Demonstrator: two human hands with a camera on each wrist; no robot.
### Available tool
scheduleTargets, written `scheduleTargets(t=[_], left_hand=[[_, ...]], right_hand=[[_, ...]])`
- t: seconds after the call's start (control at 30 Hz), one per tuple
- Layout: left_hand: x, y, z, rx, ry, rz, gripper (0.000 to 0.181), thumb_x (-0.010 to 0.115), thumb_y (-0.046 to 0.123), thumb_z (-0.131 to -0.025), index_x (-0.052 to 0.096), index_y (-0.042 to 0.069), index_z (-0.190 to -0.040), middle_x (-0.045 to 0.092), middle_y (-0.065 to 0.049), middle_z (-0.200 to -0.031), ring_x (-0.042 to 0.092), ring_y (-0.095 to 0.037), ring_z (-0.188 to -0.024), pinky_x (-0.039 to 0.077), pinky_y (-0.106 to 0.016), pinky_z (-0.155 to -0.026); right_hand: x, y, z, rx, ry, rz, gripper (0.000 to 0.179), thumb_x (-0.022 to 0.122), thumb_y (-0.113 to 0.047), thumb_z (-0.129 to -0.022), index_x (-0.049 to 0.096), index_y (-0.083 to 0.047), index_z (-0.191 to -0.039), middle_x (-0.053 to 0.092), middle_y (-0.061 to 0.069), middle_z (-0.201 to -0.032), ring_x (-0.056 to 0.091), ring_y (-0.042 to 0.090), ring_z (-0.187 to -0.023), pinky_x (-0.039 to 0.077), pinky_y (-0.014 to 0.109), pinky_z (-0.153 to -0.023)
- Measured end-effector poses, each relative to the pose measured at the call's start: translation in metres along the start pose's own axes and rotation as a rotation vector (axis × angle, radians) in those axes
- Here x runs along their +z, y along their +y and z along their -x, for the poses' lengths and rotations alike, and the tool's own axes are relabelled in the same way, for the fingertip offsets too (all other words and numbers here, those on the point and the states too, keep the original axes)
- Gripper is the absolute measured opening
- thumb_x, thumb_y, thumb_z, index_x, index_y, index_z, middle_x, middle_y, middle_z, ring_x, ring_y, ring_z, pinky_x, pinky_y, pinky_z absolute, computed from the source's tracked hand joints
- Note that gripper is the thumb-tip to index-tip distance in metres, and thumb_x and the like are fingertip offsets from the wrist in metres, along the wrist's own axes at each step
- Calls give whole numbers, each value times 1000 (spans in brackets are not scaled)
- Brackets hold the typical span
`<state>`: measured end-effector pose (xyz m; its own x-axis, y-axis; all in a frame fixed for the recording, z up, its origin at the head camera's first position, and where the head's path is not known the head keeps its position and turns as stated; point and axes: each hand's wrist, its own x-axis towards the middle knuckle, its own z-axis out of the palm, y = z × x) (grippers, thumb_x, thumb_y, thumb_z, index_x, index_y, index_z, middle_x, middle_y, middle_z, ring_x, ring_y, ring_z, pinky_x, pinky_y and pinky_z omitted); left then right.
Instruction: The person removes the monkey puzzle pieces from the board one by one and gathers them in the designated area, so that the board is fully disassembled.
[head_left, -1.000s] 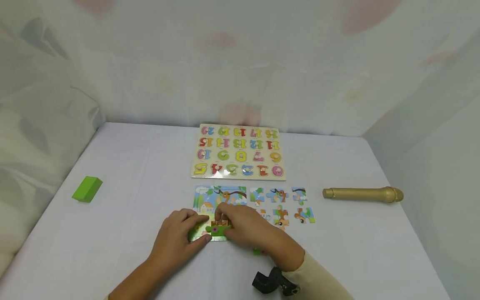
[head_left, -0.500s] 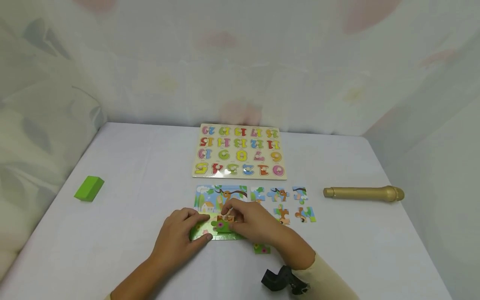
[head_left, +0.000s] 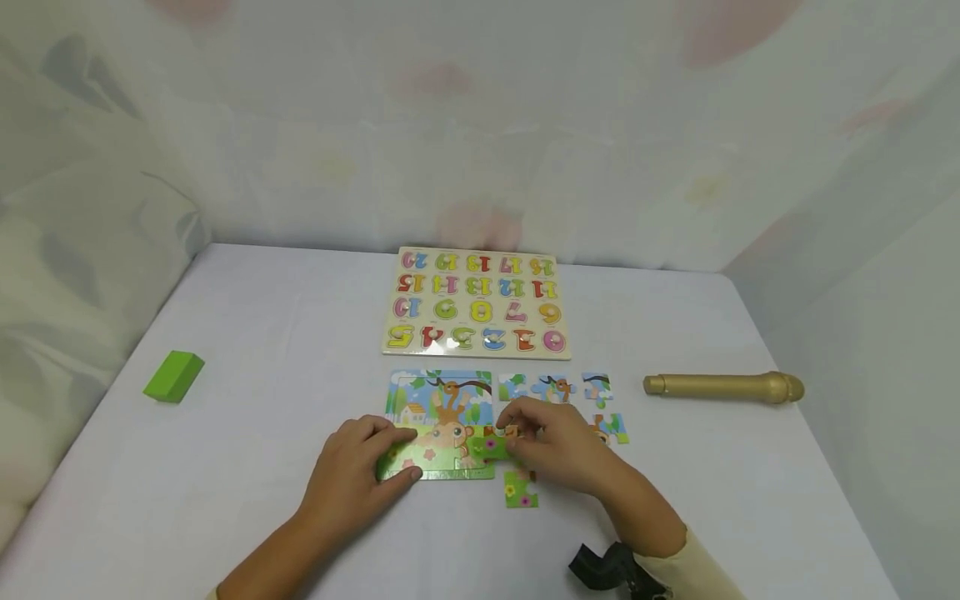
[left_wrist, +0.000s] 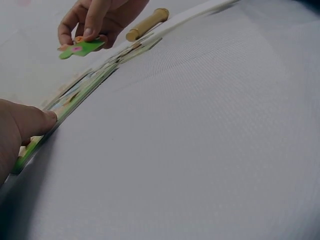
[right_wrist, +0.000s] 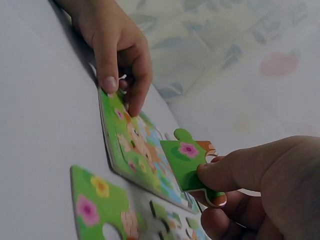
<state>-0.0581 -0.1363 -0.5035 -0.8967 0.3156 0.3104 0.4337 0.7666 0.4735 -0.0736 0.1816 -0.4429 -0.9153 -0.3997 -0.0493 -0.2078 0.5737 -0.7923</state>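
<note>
White cloth covers the table [head_left: 285, 517], which is walled in by pale flowered curtains. At its far middle lies a number board [head_left: 477, 303]; well off to the right lies a gold stick [head_left: 723, 387], and far to the left a green block [head_left: 173, 376]. Nearer the person sits the puzzle tray [head_left: 440, 425], with its monkey picture partly filled. Loose pieces [head_left: 558, 388] lie just right of it, and one green flowered piece [head_left: 521, 489] lies by its near right corner.

Both forearms reach in from the near edge. The left hand [head_left: 358, 475] rests palm down on the tray's near left corner, fingers curled over the edge, thumb pressing the rim. The right hand [head_left: 558, 446] hovers at the tray's right edge, wrist raised, thumb and fingertips [right_wrist: 215, 175] pinching a green piece [right_wrist: 187, 162] with a pink flower, lifted clear of the tray and tilted.
</note>
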Motion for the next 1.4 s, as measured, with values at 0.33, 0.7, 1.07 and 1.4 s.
scheduleTargets(t=[0.33,0.7,1.07,1.4], left_hand=[[0,0,-1,-3,-7,14,45,94,37,-78,81,22,-119,64,8,-108,55,-14,-95,45,-38,-79],[-3,-1,1,0,2,11,47,95,36,-78,81,21,-120,64,8,-108,53,-13,-94,44,-37,-78],[-1,1,0,13,13,28,46,95,35,-77,81,21,-119,64,8,-107,53,-12,-92,43,-36,-77],[-1,2,0,3,10,18,45,94,35,-78,81,21,-119,63,9,-107,53,-12,-93,43,-37,-78]], right_hand=[[-20,26,32,49,75,66,19,76,-10,-95,74,-27,-104,63,-12,-85,56,9,-79,47,27,-69],[-25,46,60,82,111,57,22,79,-5,-93,74,-23,-103,57,-11,-79,53,6,-73,46,25,-64],[-24,54,74,37,163,107,23,83,-6,-91,80,-25,-104,66,-13,-89,53,5,-70,47,25,-62],[-19,54,75,25,198,170,29,89,-6,-83,81,-26,-103,68,-16,-95,55,5,-72,47,23,-64]])
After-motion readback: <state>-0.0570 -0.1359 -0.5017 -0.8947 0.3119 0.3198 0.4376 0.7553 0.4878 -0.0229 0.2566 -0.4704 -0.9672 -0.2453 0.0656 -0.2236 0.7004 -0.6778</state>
